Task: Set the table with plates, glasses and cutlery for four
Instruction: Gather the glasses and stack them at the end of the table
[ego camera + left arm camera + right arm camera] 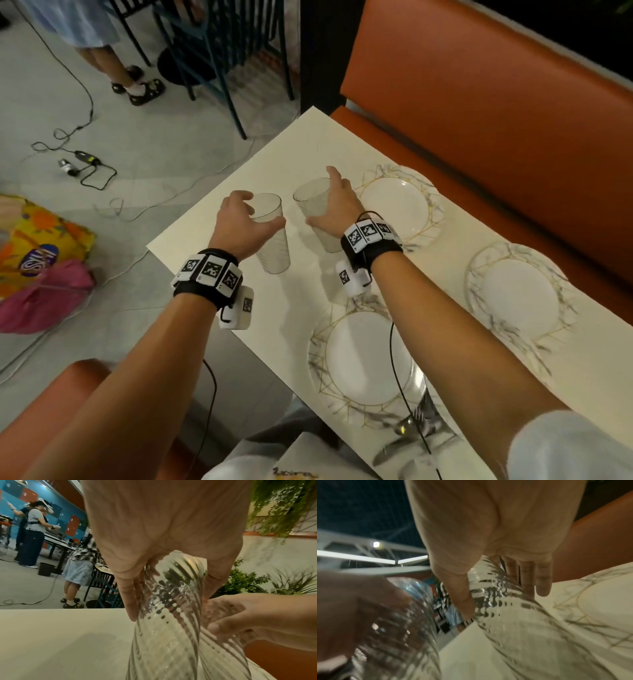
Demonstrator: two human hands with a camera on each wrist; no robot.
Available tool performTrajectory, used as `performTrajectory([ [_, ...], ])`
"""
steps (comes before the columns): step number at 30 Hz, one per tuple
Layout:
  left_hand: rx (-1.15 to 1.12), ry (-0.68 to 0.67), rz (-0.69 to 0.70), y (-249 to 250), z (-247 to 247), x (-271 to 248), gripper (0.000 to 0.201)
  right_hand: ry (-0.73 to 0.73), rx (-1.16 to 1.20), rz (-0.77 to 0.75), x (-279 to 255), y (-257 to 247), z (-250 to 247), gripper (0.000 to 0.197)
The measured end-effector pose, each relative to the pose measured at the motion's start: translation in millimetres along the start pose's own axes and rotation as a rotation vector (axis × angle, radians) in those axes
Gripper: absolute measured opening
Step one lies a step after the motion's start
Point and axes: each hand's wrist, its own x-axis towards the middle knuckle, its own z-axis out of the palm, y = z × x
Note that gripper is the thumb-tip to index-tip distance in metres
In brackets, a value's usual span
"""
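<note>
Two clear ribbed glasses stand side by side near the far left corner of the cream table [205, 226]. My left hand [263, 210] grips the left glass [274, 250] round its upper part, thumb on the right side. My right hand [322, 198] grips the right glass [313, 202] the same way. The left wrist view shows the left hand [171, 588] round its glass [168, 622]. In the right wrist view the right hand [501, 592] wraps its glass [513, 622]. Whether the bases touch the table I cannot tell. Three marbled gold-lined plates lie at the far [397, 205], right [517, 294] and near [366, 356] places. Blurred cutlery [411, 428] lies beside the near plate.
An orange bench [479, 102] runs along the table's far side, and another orange seat [68, 394] is below my left arm. On the floor to the left lie cables with a charger [85, 157], a yellow bag [41, 240] and a pink bag [44, 294]. A person [133, 85] stands by dark chairs [219, 51].
</note>
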Motion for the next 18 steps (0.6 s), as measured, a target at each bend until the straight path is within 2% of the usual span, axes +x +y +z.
performTrajectory([
  [4,0.001,-0.064,0.093,31,24,-10,0.083,0.111,0.194,0.015,-58,37,-45,0.113],
  [9,0.026,-0.212,0.258,87,76,-42,0.081,0.293,0.286,0.114,-145,105,-85,0.099],
  [13,0.039,-0.36,0.39,133,134,-85,0.082,0.464,0.38,0.26,-222,164,-107,0.098],
  [18,0.047,-0.545,0.594,190,217,-165,0.086,0.688,0.419,0.434,-329,237,-127,0.099],
])
